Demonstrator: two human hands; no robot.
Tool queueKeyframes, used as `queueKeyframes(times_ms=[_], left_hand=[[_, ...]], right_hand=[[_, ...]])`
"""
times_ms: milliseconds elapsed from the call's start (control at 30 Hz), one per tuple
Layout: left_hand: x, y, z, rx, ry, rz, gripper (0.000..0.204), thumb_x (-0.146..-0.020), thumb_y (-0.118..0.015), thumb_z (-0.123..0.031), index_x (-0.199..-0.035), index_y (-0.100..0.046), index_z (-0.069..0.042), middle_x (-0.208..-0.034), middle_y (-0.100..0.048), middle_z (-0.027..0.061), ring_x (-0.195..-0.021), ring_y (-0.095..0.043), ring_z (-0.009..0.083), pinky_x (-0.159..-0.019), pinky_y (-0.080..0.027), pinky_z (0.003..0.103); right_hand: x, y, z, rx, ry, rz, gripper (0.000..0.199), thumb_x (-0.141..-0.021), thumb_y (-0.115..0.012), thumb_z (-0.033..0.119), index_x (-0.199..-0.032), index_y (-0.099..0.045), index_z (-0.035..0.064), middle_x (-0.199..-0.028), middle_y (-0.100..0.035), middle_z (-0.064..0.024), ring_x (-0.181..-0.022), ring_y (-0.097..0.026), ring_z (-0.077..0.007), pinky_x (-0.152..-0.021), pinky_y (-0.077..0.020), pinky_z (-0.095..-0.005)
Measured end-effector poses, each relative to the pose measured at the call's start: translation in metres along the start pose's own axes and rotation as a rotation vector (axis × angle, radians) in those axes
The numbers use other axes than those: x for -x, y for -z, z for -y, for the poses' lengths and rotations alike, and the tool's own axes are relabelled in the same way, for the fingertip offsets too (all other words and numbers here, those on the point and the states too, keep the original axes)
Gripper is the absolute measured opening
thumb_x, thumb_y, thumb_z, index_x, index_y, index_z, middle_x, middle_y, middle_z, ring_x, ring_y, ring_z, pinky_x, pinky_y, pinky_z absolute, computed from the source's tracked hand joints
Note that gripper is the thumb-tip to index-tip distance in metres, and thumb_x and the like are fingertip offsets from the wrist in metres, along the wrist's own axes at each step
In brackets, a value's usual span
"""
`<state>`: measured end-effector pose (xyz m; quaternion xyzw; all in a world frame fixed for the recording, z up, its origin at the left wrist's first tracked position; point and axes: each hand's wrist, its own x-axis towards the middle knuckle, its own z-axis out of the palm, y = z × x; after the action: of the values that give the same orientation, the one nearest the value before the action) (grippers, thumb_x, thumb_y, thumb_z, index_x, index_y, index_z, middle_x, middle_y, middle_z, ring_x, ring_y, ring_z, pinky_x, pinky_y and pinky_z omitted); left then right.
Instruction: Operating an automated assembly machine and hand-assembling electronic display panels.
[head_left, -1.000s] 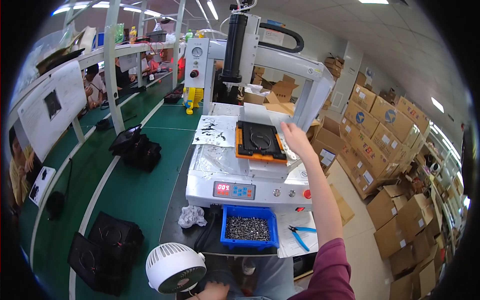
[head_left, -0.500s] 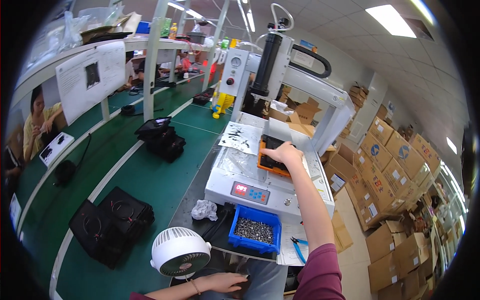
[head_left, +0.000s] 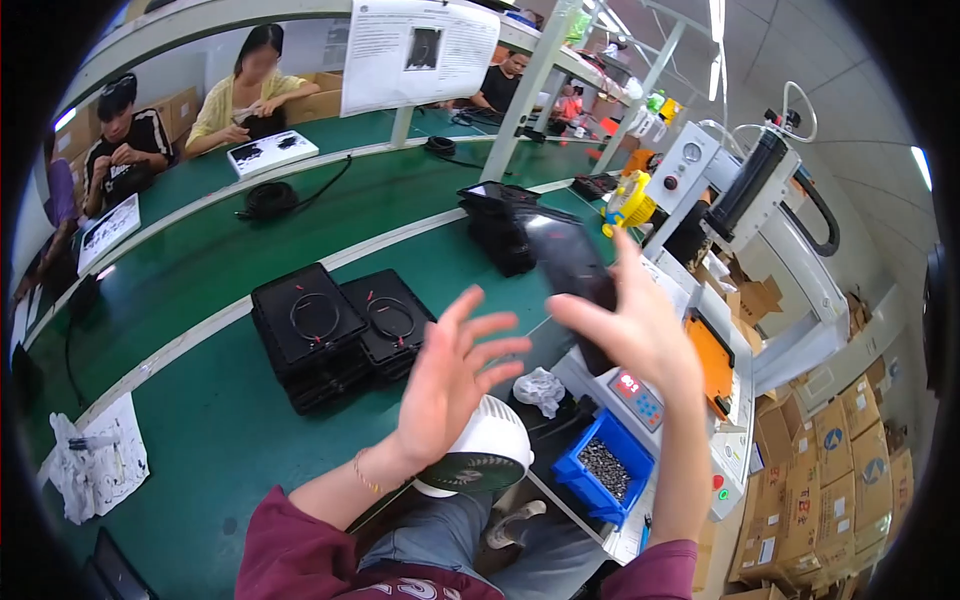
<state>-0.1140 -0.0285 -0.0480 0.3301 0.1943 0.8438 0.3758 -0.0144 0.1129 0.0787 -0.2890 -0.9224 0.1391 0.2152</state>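
My right hand is raised over the bench, its thumb and fingers around a flat, black plastic housing, which is smeared by motion. Above the white fan, my left hand hangs in the air with fingers spread, holding nothing. An orange fixture lies on the bed of the white benchtop machine, to the right of my right hand. Beyond my left hand, two stacks of black housings stand side by side, a left stack and a right stack, with thin wire loops on top.
A blue bin of small metal parts sits before the machine, near the white fan and crumpled tissue. More black housings are piled farther back. People work across the bench. Cartons are stacked at right.
The view has swung left. My right hand has left the orange fixture and now carries a black housing above the bench. My left hand has risen from my lap.
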Motion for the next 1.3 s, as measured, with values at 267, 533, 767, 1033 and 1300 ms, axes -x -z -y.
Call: queueKeyframes(times_ms=[267, 533, 767, 1033, 1300], left_hand=[[-0.028, 0.047, -0.040, 0.286, -0.240, -0.295, 0.085, -0.085, -0.026, -0.076, -0.135, -0.042, -0.009, -0.128, -0.054, 0.0105, -0.112, -0.055, 0.0252, -0.099, -0.043, 0.040], [-0.027, 0.088, -0.103, 0.306, -0.566, -0.247, 0.078, -0.088, -0.036, -0.068, -0.140, -0.038, -0.009, -0.135, -0.047, 0.0154, -0.123, -0.042, 0.0477, -0.105, -0.033, 0.059], [-0.022, 0.103, -0.108, 0.372, -0.583, -0.077, 0.080, -0.090, -0.036, -0.065, -0.142, -0.034, -0.004, -0.141, -0.039, 0.0211, -0.130, -0.033, 0.0481, -0.109, -0.026, 0.057], [-0.041, 0.071, -0.083, 0.323, -0.435, -0.208, 0.081, -0.087, -0.039, -0.067, -0.141, -0.036, -0.007, -0.138, -0.042, 0.0230, -0.126, -0.037, 0.0499, -0.107, -0.027, 0.060], [-0.045, 0.030, -0.057, 0.266, -0.270, -0.358, 0.081, -0.091, -0.039, -0.059, -0.146, -0.022, -0.002, -0.145, -0.029, 0.0266, -0.134, -0.027, 0.0464, -0.114, -0.018, 0.052]], right_hand=[[-0.027, -0.098, 0.076, -0.109, 0.485, 0.152, 0.117, -0.067, -0.072, 0.057, -0.142, -0.015, -0.0135, -0.128, -0.044, -0.0349, -0.117, -0.047, -0.0415, -0.104, -0.0340, -0.0411], [-0.080, -0.171, 0.003, -0.086, 0.389, 0.469, 0.105, -0.071, -0.075, 0.034, -0.140, -0.015, -0.0154, -0.139, -0.032, -0.0358, -0.132, -0.033, -0.0419, -0.110, -0.0278, -0.0390], [-0.055, -0.227, 0.031, -0.002, 0.219, 0.674, 0.139, -0.052, -0.079, 0.059, -0.142, -0.001, -0.0125, -0.136, -0.026, -0.0409, -0.127, -0.030, -0.0521, -0.107, -0.0301, -0.0499], [-0.046, -0.163, -0.013, -0.050, -0.021, 0.295, 0.133, -0.049, -0.083, 0.043, -0.145, -0.005, -0.0076, -0.128, -0.035, -0.0357, -0.120, -0.037, -0.0479, -0.101, -0.0346, -0.0505], [0.000, 0.019, -0.137, 0.255, -0.544, -0.174, 0.130, -0.050, -0.082, 0.053, -0.140, -0.014, -0.0111, -0.122, -0.044, -0.0389, -0.118, -0.043, -0.0491, -0.100, -0.0377, -0.0488]])
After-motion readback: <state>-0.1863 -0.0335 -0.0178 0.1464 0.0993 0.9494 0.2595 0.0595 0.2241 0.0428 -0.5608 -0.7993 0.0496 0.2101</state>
